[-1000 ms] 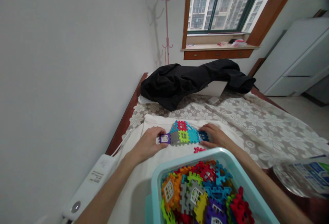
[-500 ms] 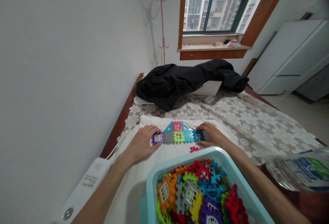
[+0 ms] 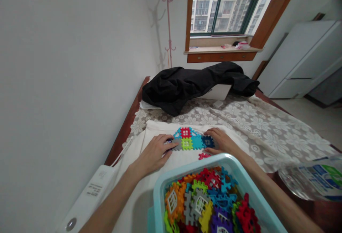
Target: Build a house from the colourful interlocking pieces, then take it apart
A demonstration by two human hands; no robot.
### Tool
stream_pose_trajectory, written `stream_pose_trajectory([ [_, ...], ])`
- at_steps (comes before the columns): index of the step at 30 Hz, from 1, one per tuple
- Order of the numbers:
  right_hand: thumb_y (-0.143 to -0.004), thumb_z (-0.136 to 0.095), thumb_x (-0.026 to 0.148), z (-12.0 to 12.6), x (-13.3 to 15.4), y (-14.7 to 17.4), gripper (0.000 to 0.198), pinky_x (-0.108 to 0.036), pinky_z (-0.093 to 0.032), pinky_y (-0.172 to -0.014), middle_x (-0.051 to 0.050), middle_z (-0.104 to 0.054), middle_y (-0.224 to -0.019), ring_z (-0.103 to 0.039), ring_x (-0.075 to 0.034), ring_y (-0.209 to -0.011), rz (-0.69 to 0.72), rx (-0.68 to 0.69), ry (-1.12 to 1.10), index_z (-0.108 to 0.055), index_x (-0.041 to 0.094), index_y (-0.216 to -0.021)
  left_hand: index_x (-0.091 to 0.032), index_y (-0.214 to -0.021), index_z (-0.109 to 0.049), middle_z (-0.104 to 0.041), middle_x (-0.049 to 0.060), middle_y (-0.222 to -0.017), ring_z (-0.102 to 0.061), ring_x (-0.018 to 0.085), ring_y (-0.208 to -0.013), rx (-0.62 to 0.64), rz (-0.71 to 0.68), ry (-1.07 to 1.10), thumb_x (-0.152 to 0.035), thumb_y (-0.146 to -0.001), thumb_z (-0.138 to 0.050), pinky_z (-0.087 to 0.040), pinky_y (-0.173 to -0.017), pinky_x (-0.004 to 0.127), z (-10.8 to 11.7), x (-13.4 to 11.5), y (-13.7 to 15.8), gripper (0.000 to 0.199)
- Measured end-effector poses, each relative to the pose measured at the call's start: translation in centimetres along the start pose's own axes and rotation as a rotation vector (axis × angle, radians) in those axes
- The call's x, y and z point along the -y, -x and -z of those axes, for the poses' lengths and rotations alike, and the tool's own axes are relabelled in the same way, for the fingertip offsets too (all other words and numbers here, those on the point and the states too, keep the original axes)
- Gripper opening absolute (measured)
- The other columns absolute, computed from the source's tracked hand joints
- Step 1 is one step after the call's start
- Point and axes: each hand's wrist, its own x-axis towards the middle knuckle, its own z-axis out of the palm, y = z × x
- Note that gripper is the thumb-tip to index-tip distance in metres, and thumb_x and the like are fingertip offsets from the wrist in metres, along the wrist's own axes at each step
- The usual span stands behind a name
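Observation:
A row of flat interlocking building blocks (image 3: 197, 142) lies on the white cloth, with grey, lime-green, light-blue and dark-blue squares joined side by side. Above the lime one stands a red window block (image 3: 185, 132) between two blue triangular pieces. My left hand (image 3: 156, 152) is closed around the row's left end, covering most of the purple block, its index fingertip on the grey square. At the right end, my right hand (image 3: 223, 143) grips the row beside the dark-blue block (image 3: 207, 141), fingers above and thumb below. A loose red block (image 3: 204, 156) lies just below the row.
A light-blue tub (image 3: 227, 158) full of colourful blocks stands close in front of me. A clear plastic bottle (image 3: 311, 177) is at right, a white device (image 3: 92, 193) at left. Black clothing (image 3: 197, 81) lies across the far end of the floral tablecloth (image 3: 283, 129).
My left hand has slid rightward over the purple block, hiding most of it, with a finger now reaching the grey square. The row tilts differently. My right hand keeps its place.

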Motion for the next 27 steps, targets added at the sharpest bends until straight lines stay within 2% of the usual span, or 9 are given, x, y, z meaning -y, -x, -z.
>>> stream_pose_trajectory([
  [4, -0.090, -0.075, 0.049, 0.3, 0.5, 0.0, 0.052, -0.052, -0.050, -0.101, -0.015, -0.066, -0.127, -0.062, -0.034, -0.117, 0.006, 0.012, 0.009, -0.060, 0.021, -0.131, -0.026, -0.133, -0.060, -0.059, 0.009, -0.141, -0.054, 0.027, -0.132, -0.084, 0.037, 0.083, -0.019, -0.088, -0.068, -0.043, -0.115, 0.046, 0.1, 0.4, 0.1, 0.047],
  [7, -0.088, -0.076, 0.048, 0.2, 0.5, 0.0, 0.055, -0.052, -0.051, -0.101, -0.016, -0.067, -0.127, -0.063, -0.034, -0.116, 0.009, -0.008, -0.001, -0.059, 0.020, -0.133, -0.022, -0.129, -0.056, -0.062, 0.010, -0.135, -0.056, 0.030, -0.126, -0.137, 0.088, 0.060, -0.022, -0.082, -0.075, -0.044, -0.112, 0.049, 0.3, 0.6, 0.1, 0.051],
  [14, -0.088, -0.076, 0.047, 0.0, 0.6, 0.1, 0.060, -0.055, -0.051, -0.104, -0.016, -0.066, -0.132, -0.062, -0.035, -0.120, 0.025, -0.040, 0.013, -0.056, 0.022, -0.139, -0.021, -0.123, -0.055, -0.065, 0.009, -0.122, -0.060, 0.031, -0.114, -0.150, 0.182, -0.011, -0.030, -0.076, -0.081, -0.048, -0.100, 0.048, 0.3, 0.8, 0.1, 0.054],
  [18, -0.093, -0.072, 0.043, -0.7, 0.6, 0.0, 0.055, -0.056, -0.050, -0.108, -0.014, -0.064, -0.141, -0.060, -0.034, -0.127, 0.114, -0.025, 0.051, -0.057, 0.028, -0.144, -0.022, -0.122, -0.055, -0.066, 0.008, -0.120, -0.060, 0.030, -0.112, -0.152, 0.182, 0.012, -0.031, -0.076, -0.081, -0.047, -0.099, 0.047, 0.2, 1.0, 0.2, 0.053],
  [22, -0.096, -0.068, 0.043, -2.0, 0.0, -0.1, 0.047, -0.056, -0.049, -0.113, -0.008, -0.058, -0.152, -0.056, -0.033, -0.136, 0.222, 0.007, 0.094, -0.062, 0.035, -0.143, -0.022, -0.121, -0.056, -0.066, 0.008, -0.119, -0.061, 0.030, -0.111, -0.161, 0.188, 0.046, -0.028, -0.077, -0.079, -0.047, -0.099, 0.046, 0.0, 1.1, 0.2, 0.050],
  [27, -0.100, -0.064, 0.042, -2.8, -0.8, -0.1, 0.041, -0.055, -0.048, -0.115, -0.004, -0.059, -0.153, -0.055, -0.031, -0.139, 0.243, 0.023, 0.106, -0.065, 0.036, -0.140, -0.023, -0.121, -0.056, -0.067, 0.007, -0.119, -0.062, 0.029, -0.109, -0.162, 0.211, 0.080, -0.026, -0.076, -0.081, -0.048, -0.099, 0.046, 0.1, 1.1, 0.3, 0.052],
])
